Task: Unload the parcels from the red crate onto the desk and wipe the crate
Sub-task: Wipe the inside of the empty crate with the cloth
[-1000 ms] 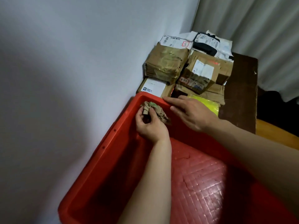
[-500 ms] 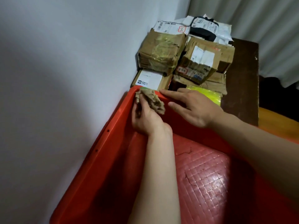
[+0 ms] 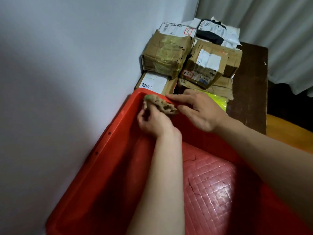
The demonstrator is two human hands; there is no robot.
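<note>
Rag (image 3: 161, 106) between left fingers (image 3: 142, 118), on crate (image 3: 108, 138) rim.

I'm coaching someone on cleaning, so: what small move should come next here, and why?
Probably sweep the crumpled brownish cloth back along the left wall of the red plastic crate. The left hand grips the cloth at the far left corner, the right hand lies flat on the far rim beside it, blocking that way, and the cardboard parcels sit on the dark wooden desk.
</note>
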